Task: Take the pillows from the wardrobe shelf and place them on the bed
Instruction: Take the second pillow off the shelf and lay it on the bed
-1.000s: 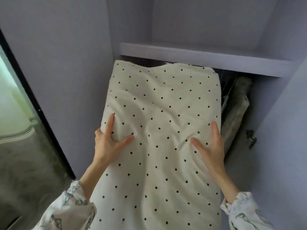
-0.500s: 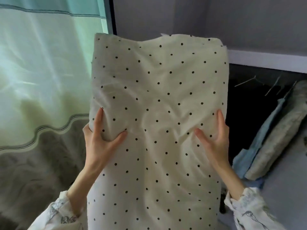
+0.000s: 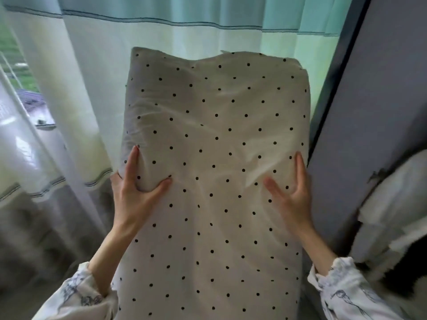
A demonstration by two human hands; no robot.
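Note:
A cream pillow with small black dots [image 3: 217,139] fills the middle of the view, held lengthwise in front of me and off any surface. My left hand [image 3: 136,192] grips its left edge, thumb on top and fingers wrapped under. My right hand [image 3: 291,195] clasps the right edge the same way. The wardrobe's grey side panel [image 3: 374,107] stands at the right, apart from the pillow. The shelf and the bed are out of view.
A white and teal curtain [image 3: 161,31] hangs straight ahead, grey at its lower part [image 3: 34,227]. A window strip [image 3: 16,72] shows at far left. Blurred pale and dark clothes [image 3: 392,215] hang at the right.
I have turned left with the pillow in both hands. The wardrobe shelf and interior have slid out to the right, and the curtain now fills the background.

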